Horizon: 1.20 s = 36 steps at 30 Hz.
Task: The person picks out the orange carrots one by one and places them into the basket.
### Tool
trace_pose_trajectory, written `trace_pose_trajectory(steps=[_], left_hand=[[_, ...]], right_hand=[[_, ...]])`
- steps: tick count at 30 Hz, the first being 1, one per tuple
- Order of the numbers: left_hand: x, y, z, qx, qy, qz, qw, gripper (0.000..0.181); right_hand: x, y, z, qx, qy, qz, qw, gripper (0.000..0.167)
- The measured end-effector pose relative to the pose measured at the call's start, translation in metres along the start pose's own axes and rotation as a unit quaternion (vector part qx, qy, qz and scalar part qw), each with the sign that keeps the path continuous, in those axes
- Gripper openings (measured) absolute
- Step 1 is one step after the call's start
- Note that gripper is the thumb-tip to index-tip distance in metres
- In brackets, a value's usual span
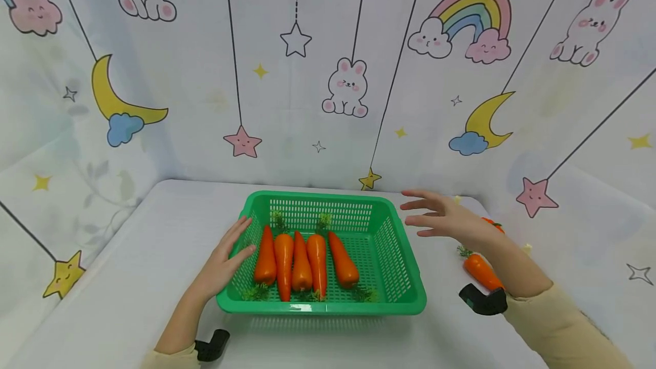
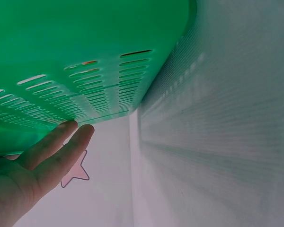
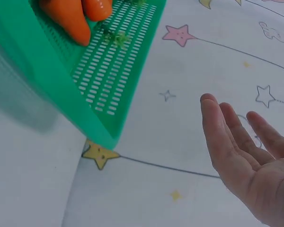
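Observation:
A green slotted plastic basket [image 1: 328,307] is in the middle of the white table in the head view. Several orange toy carrots [image 1: 302,263] with green tufts lie side by side in its left and middle part. My left hand [image 1: 221,263] is at the basket's left side, fingers extended along the wall and thumb at the rim. In the left wrist view, that hand [image 2: 42,165] has straight fingers against or close beside the slotted wall. My right hand [image 1: 443,216] hovers off the basket's right back corner, fingers spread and holding nothing; the right wrist view shows its bare palm [image 3: 255,165].
More toy carrots [image 1: 482,271] lie on the table [image 1: 154,255] to the right, partly hidden by my right forearm. Behind the table hangs a pale cloth [image 1: 307,101] printed with rabbits, stars and moons. Each wrist bears a black device [image 1: 484,299].

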State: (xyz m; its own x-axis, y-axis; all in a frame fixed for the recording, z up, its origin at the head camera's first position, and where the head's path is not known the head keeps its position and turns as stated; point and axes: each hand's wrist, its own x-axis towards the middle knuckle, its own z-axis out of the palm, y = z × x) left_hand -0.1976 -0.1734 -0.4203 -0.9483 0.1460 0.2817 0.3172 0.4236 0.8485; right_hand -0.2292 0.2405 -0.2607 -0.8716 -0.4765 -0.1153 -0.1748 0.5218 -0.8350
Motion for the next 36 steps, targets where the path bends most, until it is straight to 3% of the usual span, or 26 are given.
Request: trace_pose_trajectory(steps=[15, 23, 29, 36], left_hand=[[-0.001, 0.001, 0.0, -0.003, -0.002, -0.001, 1.0, 0.057], [-0.001, 0.002, 0.0, -0.004, -0.001, -0.006, 1.0, 0.057], [-0.002, 0.004, 0.0, -0.004, -0.002, -0.008, 1.0, 0.057], [-0.002, 0.008, -0.002, -0.004, -0.002, -0.012, 0.9999, 0.057]], right_hand=[[-0.034, 0.028, -0.028, -0.03, 0.056, -0.033, 0.9974, 0.056], [-0.052, 0.047, -0.037, -0.044, 0.105, -0.035, 0.9929, 0.056], [-0.062, 0.065, -0.046, -0.065, 0.135, -0.064, 0.9867, 0.058], [-0.068, 0.095, -0.057, -0.082, 0.161, -0.045, 0.9826, 0.057]])
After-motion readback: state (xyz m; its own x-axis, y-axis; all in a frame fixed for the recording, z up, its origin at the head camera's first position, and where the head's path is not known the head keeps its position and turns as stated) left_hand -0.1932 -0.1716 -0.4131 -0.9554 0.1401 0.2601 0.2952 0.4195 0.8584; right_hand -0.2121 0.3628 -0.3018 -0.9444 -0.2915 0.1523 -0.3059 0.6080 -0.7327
